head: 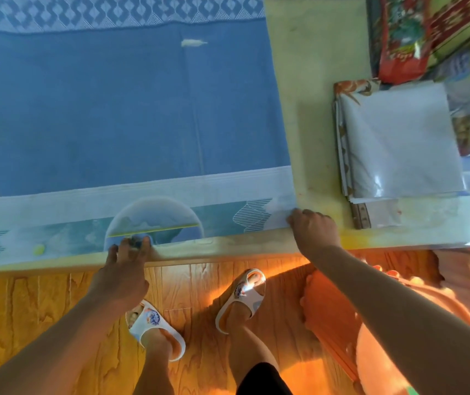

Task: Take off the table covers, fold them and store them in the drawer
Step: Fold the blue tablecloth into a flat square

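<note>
A blue table cover (131, 109) with a pale patterned border lies flat across the table (311, 115), reaching its near edge. My left hand (127, 253) pinches the cover's near edge at the middle, by a half-round picture. My right hand (312, 228) is closed on the cover's near right corner. A folded whitish cover (399, 143) lies on the table to the right, stacked on a clear plastic sheet (427, 223). No drawer is in view.
Red and patterned packages (402, 35) crowd the table's far right corner. An orange stool or basket (339, 315) stands on the wooden floor (28, 315) beside my right leg. My feet in white slippers stand close to the table's front edge.
</note>
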